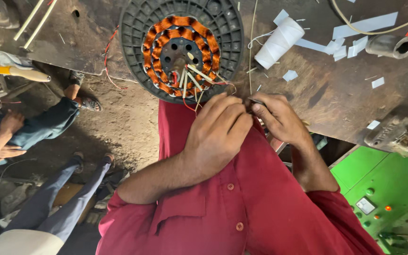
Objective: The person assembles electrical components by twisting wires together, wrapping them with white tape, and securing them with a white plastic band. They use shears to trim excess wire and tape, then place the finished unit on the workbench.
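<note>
Pinching thin wires [240,97] together, the left hand [218,134] and right hand [279,118] meet with fingers curled tight. The wires come from a round black motor part [133,42] with orange coils [166,26] on the workbench [336,89], just above both hands.

A worn, dark workbench [336,89] is seen above a dusty earthen floor [128,127]. A green machine cabinet [383,189] (possibly a control panel) is lit by daylight.
</note>
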